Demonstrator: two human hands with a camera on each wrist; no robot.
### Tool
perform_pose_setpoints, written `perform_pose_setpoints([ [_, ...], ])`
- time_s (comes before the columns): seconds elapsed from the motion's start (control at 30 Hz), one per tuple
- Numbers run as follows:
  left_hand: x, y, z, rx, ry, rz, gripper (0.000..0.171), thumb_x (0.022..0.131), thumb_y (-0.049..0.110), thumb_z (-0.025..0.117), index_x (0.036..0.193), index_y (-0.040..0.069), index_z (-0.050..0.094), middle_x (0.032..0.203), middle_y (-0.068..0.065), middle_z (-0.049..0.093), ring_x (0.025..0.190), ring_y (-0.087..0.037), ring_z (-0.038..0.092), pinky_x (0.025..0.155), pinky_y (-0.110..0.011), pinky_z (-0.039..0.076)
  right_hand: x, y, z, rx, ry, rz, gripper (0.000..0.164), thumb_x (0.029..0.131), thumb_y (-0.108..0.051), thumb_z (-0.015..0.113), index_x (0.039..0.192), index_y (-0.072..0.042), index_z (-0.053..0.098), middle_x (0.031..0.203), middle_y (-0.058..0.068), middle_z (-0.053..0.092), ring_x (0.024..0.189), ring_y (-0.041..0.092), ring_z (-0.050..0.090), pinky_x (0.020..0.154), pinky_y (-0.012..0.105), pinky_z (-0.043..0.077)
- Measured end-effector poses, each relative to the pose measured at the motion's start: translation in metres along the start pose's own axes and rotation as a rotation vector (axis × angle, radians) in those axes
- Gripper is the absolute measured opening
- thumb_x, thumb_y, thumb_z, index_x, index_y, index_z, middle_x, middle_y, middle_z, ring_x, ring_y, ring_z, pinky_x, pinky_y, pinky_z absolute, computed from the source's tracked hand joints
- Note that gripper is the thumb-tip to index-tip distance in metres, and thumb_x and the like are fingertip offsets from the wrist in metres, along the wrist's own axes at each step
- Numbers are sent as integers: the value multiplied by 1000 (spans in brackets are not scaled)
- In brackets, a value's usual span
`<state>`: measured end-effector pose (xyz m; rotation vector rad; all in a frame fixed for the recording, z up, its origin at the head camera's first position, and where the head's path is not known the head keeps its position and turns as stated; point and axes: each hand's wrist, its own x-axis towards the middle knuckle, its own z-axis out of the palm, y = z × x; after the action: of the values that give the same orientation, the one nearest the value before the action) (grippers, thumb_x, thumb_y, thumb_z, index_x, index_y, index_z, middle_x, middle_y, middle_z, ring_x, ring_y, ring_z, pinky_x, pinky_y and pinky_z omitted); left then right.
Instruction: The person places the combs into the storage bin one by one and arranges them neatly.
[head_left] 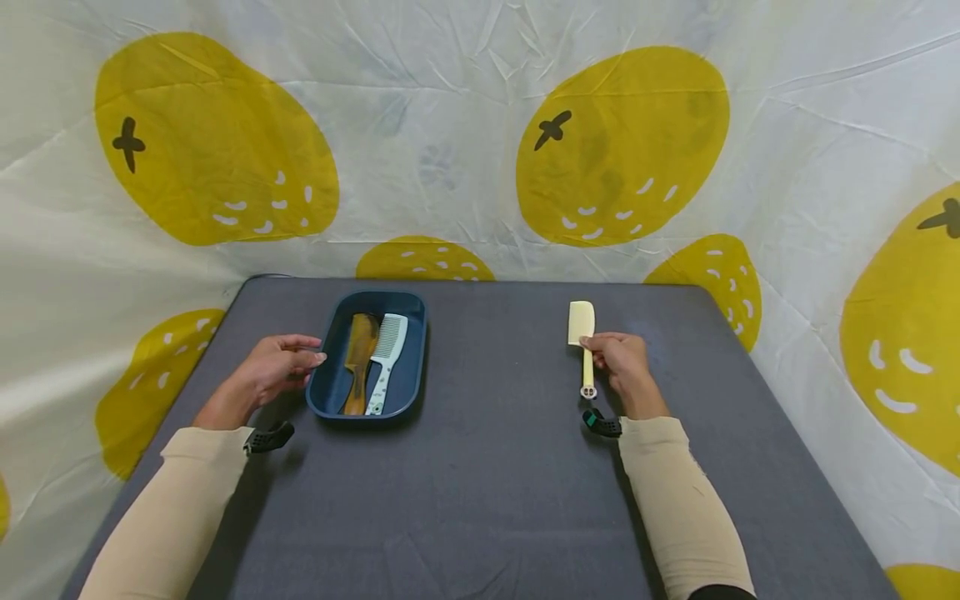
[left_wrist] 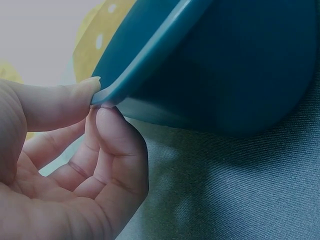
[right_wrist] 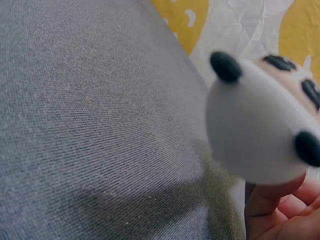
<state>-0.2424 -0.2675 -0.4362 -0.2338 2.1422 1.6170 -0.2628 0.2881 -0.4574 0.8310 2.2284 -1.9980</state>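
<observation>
My left hand (head_left: 276,371) pinches the rim of a dark blue tray (head_left: 320,392) between thumb and fingers, as the left wrist view shows at the tray's rim (left_wrist: 145,60). Inside the tray lie a brown marbled comb (head_left: 360,350) and, beside it, a pale mint comb (head_left: 387,350) with a patterned handle. Over the right part of the table, my right hand (head_left: 624,367) holds a cream-yellow comb (head_left: 581,323) near the top of its handle, teeth end pointing away. A panda-head end (right_wrist: 255,125) on that comb fills much of the right wrist view.
A grey cloth-covered table (head_left: 487,467) lies under everything. Behind and around it hangs a white curtain (head_left: 450,167) printed with large yellow fruit. Each wrist wears a black strap device, seen at the left strap (head_left: 270,437) and right strap (head_left: 602,423).
</observation>
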Motion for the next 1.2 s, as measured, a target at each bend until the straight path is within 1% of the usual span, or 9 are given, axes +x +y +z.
perform_pose_setpoints([
  [0.07,0,0,0,0,1,-2,59,102,19,68,152,-2,43,99,10,71,82,-8,61,75,-28,57,-1,0,0,2,1,3,10,87,-6,83,94,-2,78,64,-6,66,54,7,52,52,21,47],
  [0.17,0,0,0,0,1,-1,60,102,19,68,152,-2,43,99,10,71,81,-8,61,75,-28,57,-2,-1,1,14,-13,-1,6,87,-6,83,89,-6,77,64,-6,67,54,7,52,52,20,47],
  [0.3,0,-1,0,0,-2,4,59,102,18,68,152,-2,43,99,9,70,81,-8,61,74,-28,57,-5,-2,3,34,-36,-3,13,87,-4,82,80,-12,75,64,-6,68,54,6,52,51,20,46],
  [0.37,0,-1,-1,-1,-3,4,59,102,18,68,151,-3,43,98,9,70,80,-8,61,74,-28,57,-7,-3,5,32,-39,-2,14,87,-4,81,79,-13,74,64,-7,68,54,5,52,52,19,47],
  [0.6,0,0,0,4,1,2,60,102,20,68,152,-2,43,98,10,69,82,-8,61,75,-28,57,-13,-4,13,62,-56,-17,3,87,-2,81,87,-5,78,63,-6,67,53,5,52,51,19,45],
  [0.73,0,0,0,7,5,1,59,102,19,68,152,-2,43,97,10,69,82,-9,61,75,-28,57,-15,-4,18,55,-60,-22,7,87,-3,82,85,-8,77,63,-6,66,54,5,52,52,19,46],
  [0.9,0,0,1,9,10,-4,59,102,19,68,152,-2,44,98,10,69,82,-8,61,75,-28,57,-17,-6,23,54,-69,-36,5,87,-4,82,88,-6,77,64,-7,67,54,5,52,52,19,46],
  [1.13,1,-1,1,-1,6,-1,59,101,19,69,151,-2,44,97,11,69,83,-8,61,75,-28,57,-18,-7,25,55,-83,-34,14,88,-4,81,78,-11,75,63,-7,67,53,5,52,52,20,45],
  [1.2,1,-1,1,0,8,-2,59,102,18,68,151,-2,44,97,11,69,83,-8,61,75,-28,57,-18,-7,26,56,-85,-31,12,88,-4,81,80,-10,76,63,-7,67,53,5,52,52,20,45],
])
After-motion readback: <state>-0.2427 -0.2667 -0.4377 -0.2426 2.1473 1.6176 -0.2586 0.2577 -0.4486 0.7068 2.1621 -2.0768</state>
